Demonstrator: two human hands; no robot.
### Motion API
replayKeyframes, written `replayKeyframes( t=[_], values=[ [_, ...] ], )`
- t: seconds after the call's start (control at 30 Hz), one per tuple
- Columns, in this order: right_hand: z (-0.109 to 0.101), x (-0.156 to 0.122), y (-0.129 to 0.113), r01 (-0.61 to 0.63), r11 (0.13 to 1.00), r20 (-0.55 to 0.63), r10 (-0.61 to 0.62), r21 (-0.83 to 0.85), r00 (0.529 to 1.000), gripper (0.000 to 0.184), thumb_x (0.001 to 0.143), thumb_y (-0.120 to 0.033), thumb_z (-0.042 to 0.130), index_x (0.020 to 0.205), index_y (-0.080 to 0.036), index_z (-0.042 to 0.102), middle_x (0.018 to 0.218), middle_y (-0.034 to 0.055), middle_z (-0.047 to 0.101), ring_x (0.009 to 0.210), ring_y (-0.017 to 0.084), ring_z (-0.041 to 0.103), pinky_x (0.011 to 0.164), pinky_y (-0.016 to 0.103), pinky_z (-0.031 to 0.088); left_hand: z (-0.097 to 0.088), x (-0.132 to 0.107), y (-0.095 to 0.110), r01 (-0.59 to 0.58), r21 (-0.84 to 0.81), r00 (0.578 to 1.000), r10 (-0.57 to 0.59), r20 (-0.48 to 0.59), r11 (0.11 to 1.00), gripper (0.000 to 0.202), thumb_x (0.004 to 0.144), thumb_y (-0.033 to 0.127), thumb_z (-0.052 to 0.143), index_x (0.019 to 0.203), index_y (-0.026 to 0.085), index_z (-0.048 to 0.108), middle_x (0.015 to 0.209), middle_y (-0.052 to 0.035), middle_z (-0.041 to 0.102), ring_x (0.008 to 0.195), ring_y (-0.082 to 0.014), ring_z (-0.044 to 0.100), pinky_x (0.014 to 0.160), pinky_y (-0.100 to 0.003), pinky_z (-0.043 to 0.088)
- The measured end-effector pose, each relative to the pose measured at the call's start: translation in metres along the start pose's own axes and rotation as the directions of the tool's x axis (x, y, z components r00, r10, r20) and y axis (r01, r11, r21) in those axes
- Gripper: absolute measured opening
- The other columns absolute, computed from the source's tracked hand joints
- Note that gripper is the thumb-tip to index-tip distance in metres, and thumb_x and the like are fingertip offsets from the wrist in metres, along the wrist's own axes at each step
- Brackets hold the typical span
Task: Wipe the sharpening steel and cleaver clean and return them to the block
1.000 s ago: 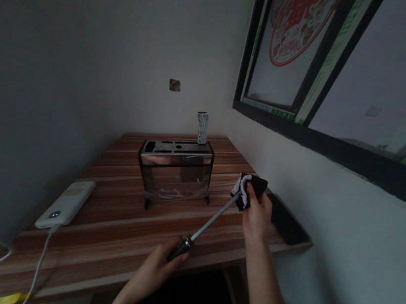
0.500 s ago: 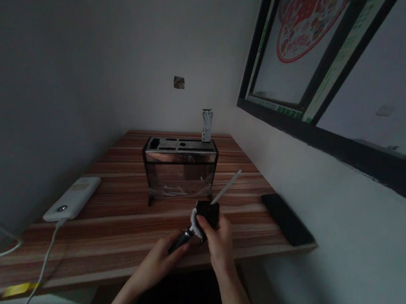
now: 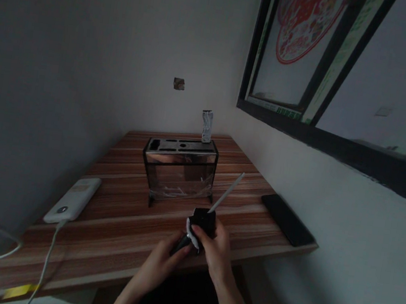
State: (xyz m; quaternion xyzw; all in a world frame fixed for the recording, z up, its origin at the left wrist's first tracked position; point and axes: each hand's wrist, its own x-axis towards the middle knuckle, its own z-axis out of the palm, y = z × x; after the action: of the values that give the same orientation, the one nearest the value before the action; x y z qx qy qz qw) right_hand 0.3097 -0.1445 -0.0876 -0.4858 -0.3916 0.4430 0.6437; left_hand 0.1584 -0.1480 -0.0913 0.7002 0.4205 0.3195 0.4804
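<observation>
Home corner, wooden table (image 3: 109, 239), knife rack (image 3: 179, 174), red paper-cut (image 3: 301, 30) on window (image 3: 385, 71)

On the brown wooden table (image 3: 109, 239), a clear rectangular slotted rack (image 3: 180, 171) stands far; white slab power bank (image 3: 74, 200) left, flat black phone (image 3: 286, 219) right, small silvery tube (image 3: 206, 125) behind, thin metal rod (image 3: 228, 191) nearer

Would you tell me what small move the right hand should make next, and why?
Probably slide the cloth along the rod toward its tip: the right hand pinches it near the handle, which the left hand holds, and the upper rod is bare.
</observation>
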Motion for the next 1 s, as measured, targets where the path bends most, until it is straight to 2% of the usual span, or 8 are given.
replayKeyframes(
  t=[0.23, 0.37, 0.47, 0.63, 0.83, 1.0],
  values=[
    [-0.016, 0.015, -0.017, 0.035, 0.996, -0.024, -0.033, 0.082, 0.999, 0.034, 0.062, -0.036, 0.082, 0.089, -0.017, 0.072, 0.082, 0.005, 0.075, 0.073, 0.021, 0.068, 0.064, 0.029, 0.053, 0.0, -0.001, 0.003, -0.007, 0.091, 1.0, 0.006, 0.013, 0.996, 0.03, 0.091, 0.041, 0.05, 0.098, 0.014, 0.062, 0.087, -0.0032, 0.065, 0.082, -0.0199, 0.058, 0.075, -0.025, 0.044],
    [-0.025, 0.029, -0.031, 0.092, 0.99, -0.046, -0.087, 0.104, 0.995, 0.027, 0.064, -0.035, 0.081, 0.081, -0.016, 0.072, 0.071, 0.0029, 0.073, 0.058, 0.015, 0.062, 0.052, 0.024, 0.048, -0.001, -0.003, 0.004, 0.003, 0.09, 1.0, -0.003, 0.008, 0.996, 0.03, 0.09, 0.041, 0.051, 0.1, 0.015, 0.062, 0.09, -0.0034, 0.065, 0.085, -0.0206, 0.058, 0.077, -0.025, 0.043],
    [-0.03, 0.038, -0.039, 0.121, 0.983, -0.053, -0.115, 0.137, 0.992, 0.027, 0.065, -0.035, 0.081, 0.081, -0.016, 0.072, 0.069, 0.0027, 0.072, 0.054, 0.014, 0.06, 0.046, 0.022, 0.045, -0.001, -0.003, 0.003, 0.004, 0.087, 1.0, -0.005, 0.013, 0.996, 0.031, 0.09, 0.042, 0.051, 0.103, 0.016, 0.062, 0.094, -0.0037, 0.066, 0.09, -0.0217, 0.059, 0.08, -0.025, 0.043],
    [-0.039, 0.055, -0.049, 0.189, 0.97, -0.123, -0.171, 0.155, 0.978, 0.027, 0.063, -0.035, 0.081, 0.08, -0.016, 0.074, 0.074, 0.0056, 0.074, 0.06, 0.016, 0.064, 0.053, 0.026, 0.05, -0.001, -0.003, 0.005, 0.003, 0.087, 1.0, -0.005, 0.029, 0.996, 0.032, 0.09, 0.041, 0.05, 0.107, 0.016, 0.062, 0.098, -0.0046, 0.068, 0.093, -0.0224, 0.06, 0.083, -0.026, 0.044],
    [-0.056, 0.074, -0.061, 0.285, 0.945, -0.242, -0.243, 0.158, 0.939, 0.027, 0.06, -0.036, 0.082, 0.078, -0.017, 0.074, 0.072, 0.0032, 0.073, 0.063, 0.016, 0.064, 0.059, 0.027, 0.05, -0.001, -0.004, 0.001, -0.011, 0.098, 1.0, 0.008, 0.025, 0.995, 0.034, 0.09, 0.041, 0.051, 0.113, 0.018, 0.063, 0.105, -0.0056, 0.069, 0.097, -0.0235, 0.062, 0.087, -0.027, 0.045],
    [-0.065, 0.085, -0.07, 0.34, 0.923, -0.308, -0.276, 0.18, 0.911, 0.026, 0.059, -0.034, 0.082, 0.078, -0.018, 0.074, 0.074, 0.001, 0.072, 0.064, 0.014, 0.063, 0.061, 0.026, 0.049, 0.001, -0.004, -0.003, -0.017, 0.122, 1.0, 0.014, 0.023, 0.992, 0.031, 0.089, 0.041, 0.051, 0.106, 0.019, 0.065, 0.099, -0.0043, 0.07, 0.092, -0.0224, 0.062, 0.084, -0.026, 0.047]
  ],
)
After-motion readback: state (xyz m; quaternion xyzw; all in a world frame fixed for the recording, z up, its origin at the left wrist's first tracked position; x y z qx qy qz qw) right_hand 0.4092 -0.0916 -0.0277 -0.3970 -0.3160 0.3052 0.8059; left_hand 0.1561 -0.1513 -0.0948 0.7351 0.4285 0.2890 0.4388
